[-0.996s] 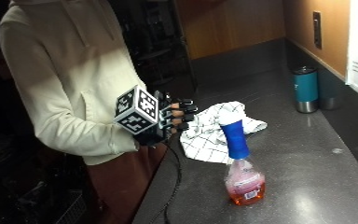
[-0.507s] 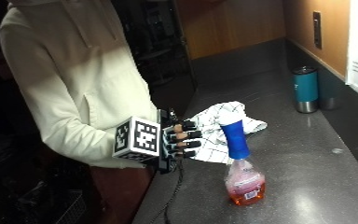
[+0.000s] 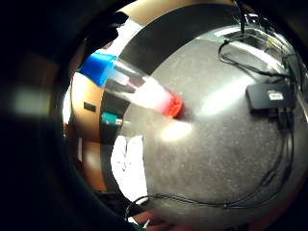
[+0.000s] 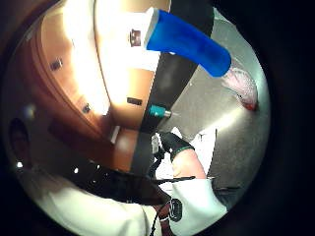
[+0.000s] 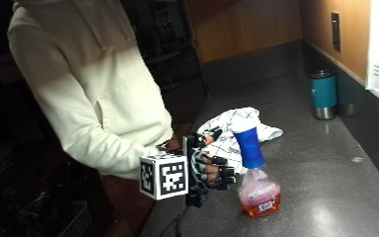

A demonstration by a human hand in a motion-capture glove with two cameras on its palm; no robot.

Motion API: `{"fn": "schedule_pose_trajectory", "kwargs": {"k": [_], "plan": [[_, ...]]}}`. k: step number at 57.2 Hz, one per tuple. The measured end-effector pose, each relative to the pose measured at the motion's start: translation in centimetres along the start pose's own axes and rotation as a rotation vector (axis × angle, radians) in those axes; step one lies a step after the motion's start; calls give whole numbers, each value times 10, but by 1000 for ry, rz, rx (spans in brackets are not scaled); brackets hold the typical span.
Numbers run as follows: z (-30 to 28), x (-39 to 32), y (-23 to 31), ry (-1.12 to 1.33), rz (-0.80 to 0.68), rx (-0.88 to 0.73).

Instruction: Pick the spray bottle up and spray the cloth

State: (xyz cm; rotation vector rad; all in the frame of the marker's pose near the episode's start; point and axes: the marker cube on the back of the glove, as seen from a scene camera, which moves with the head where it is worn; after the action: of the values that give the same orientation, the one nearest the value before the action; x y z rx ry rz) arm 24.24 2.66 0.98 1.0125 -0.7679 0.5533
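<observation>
Bottle point(image 5: 258, 183) upright on desk point(image 5: 347, 197), just right of hand point(image 5: 210, 167). Hand's fingers half-curled, grasping nothing; contact with bottle unclear. Cloth point(image 5: 232, 129) lies beyond hand, its near edge hidden.

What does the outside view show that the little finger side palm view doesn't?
Only the outside view shows the person in a cream hoodie and the gloved right hand beside the spray bottle, apart from it as far as I can tell. Only the little finger side palm view shows a black box with cables on the counter. Both show the bottle, the checked cloth and a teal cup.
</observation>
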Motion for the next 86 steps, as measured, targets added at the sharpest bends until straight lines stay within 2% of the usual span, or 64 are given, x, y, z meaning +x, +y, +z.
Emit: {"fn": "schedule_pose_trajectory", "kwargs": {"k": [10, 30, 56, 86], "plan": [[13, 10, -10, -66, 92, 48], [36, 25, -31, -109, 177, 63], [56, 29, -42, -128, 222, 47], [65, 38, -58, -32, 248, 144]]}}
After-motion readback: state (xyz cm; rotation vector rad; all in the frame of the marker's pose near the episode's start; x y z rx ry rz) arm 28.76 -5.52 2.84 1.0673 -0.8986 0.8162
